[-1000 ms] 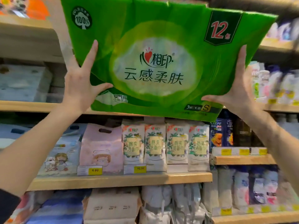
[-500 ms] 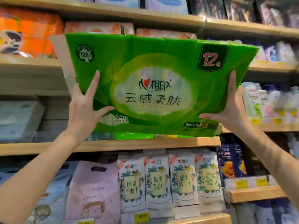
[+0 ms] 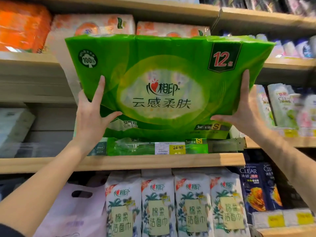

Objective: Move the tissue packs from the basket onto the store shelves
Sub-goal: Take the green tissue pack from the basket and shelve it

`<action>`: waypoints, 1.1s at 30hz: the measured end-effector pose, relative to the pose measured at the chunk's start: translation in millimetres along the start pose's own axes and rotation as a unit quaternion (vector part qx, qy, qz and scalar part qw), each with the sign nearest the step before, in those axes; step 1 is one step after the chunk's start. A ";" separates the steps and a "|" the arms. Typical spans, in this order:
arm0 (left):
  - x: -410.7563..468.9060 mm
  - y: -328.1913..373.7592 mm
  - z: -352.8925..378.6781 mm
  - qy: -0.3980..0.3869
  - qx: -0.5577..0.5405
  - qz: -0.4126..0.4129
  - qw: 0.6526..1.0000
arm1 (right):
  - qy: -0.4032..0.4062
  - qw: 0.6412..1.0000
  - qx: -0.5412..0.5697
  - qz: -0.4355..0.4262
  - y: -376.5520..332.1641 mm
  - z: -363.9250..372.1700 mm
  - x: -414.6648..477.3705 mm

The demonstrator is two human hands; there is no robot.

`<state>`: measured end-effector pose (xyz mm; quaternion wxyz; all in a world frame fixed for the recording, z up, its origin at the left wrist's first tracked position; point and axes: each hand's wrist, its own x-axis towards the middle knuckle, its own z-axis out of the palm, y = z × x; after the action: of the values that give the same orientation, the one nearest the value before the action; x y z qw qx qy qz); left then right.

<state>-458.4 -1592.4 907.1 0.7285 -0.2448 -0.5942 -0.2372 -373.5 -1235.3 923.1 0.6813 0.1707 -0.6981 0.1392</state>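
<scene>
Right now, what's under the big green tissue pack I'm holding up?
Under the green tissue pack, held by the left hand and right hand, lies another green pack on the wooden shelf, with a price tag. Its top is covered.

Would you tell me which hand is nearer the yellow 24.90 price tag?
Right. The right hand is above-right of the yellow price tag; the left hand is farther, above-left.
</scene>
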 end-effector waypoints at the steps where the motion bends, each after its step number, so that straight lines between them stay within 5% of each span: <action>1: -1.2 0.0 7.0 0.001 0.003 0.000 1.000 | 0.001 1.000 0.006 0.004 5.4 3.9 0.9; 33: -12.2 -5.9 14.8 -0.164 0.083 -0.060 0.981 | -0.101 0.992 0.036 0.066 36.4 36.7 -11.6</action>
<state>-475.4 -1586.8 898.1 0.6237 -0.1828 -0.7366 -0.1875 -422.1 -1217.6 911.7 0.5900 0.1616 -0.7678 0.1905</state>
